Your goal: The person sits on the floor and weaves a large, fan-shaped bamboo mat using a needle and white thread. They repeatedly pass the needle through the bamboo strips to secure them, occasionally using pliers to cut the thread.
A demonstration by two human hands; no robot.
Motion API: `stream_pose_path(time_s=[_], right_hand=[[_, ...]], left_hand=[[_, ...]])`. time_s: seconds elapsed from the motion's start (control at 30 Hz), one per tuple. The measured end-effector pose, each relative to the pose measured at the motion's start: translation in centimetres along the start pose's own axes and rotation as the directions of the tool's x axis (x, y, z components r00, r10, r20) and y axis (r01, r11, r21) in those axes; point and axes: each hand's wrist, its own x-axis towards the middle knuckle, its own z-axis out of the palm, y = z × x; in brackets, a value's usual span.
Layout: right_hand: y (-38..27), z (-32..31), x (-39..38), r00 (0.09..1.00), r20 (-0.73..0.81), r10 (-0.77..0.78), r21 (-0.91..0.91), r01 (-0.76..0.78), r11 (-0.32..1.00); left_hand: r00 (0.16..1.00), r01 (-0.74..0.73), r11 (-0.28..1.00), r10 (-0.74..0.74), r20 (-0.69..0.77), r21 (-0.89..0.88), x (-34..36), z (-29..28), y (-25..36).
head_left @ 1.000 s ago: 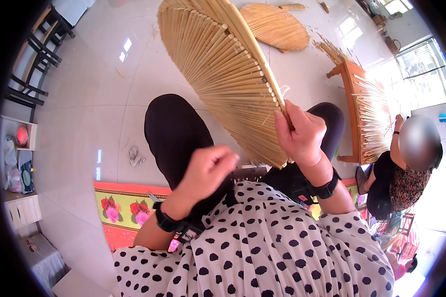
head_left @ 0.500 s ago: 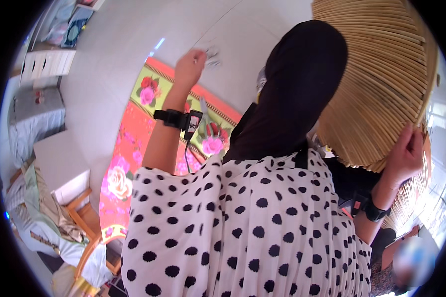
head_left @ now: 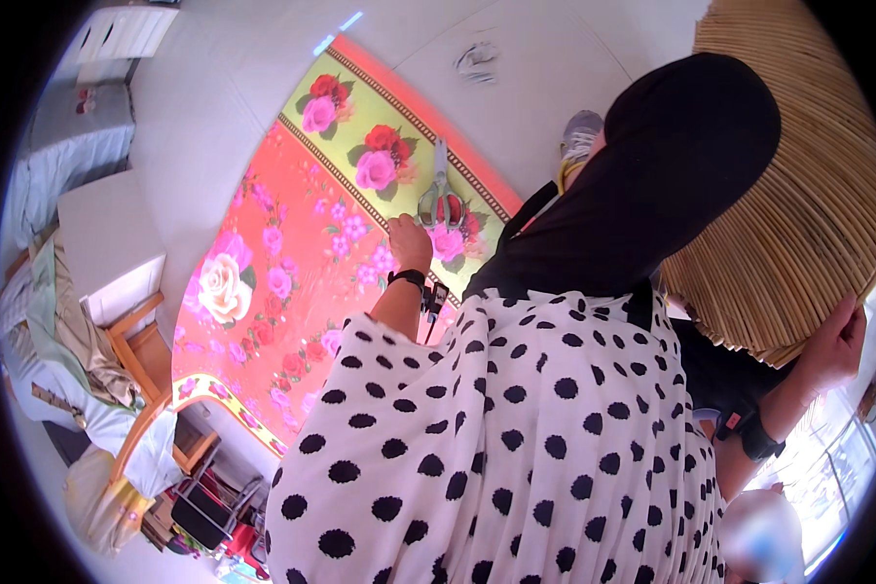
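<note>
My left hand (head_left: 411,239), with a black wrist device, reaches down to the floral mat (head_left: 292,292). It sits just below the handles of a pair of scissors (head_left: 438,185) lying there. Its fingers are curled away from view, so contact with the scissors is unclear. My right hand (head_left: 835,343) grips the lower edge of a large woven bamboo-strip fan piece (head_left: 798,224), which is held up at the right behind my black-trousered knee (head_left: 672,165). My polka-dot top fills the lower middle.
A grey shoe (head_left: 579,136) rests on the white tiled floor by the mat's edge. Wooden chairs and cloth-covered furniture (head_left: 97,360) crowd the left side. Another person (head_left: 761,533) sits at the lower right.
My view has swung left and down. My left hand has left the bamboo piece and dropped to the mat beside the scissors. My right hand keeps hold of the bamboo piece.
</note>
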Motion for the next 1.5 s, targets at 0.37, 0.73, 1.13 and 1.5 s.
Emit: stream_pose_path(time_s=[0.37,0.73,1.13,1.5], right_hand=[[1.4,0.0,1.7,0.997,0.010,-0.072,0.007,0.072,0.997],[-5.6,-1.4,0.6,0.995,-0.011,-0.103,0.079,0.103,0.991],[-5.8,-0.7,0.9,1.000,0.017,-0.016,0.300,0.011,0.954],[-5.6,-1.1,0.5,0.995,0.026,0.094,0.254,-0.098,0.962]], left_hand=[[0.936,0.320,0.947,-0.316,0.153,0.002,-3.2,2.2,-5.0],[0.822,0.569,0.010,-0.026,0.568,-0.822,3.2,5.5,-5.0],[0.479,-0.161,-0.329,0.798,-0.365,-0.930,2.2,-31.8,27.5],[0.043,-0.107,0.068,0.997,0.063,-0.992,-13.6,-23.6,39.3]])
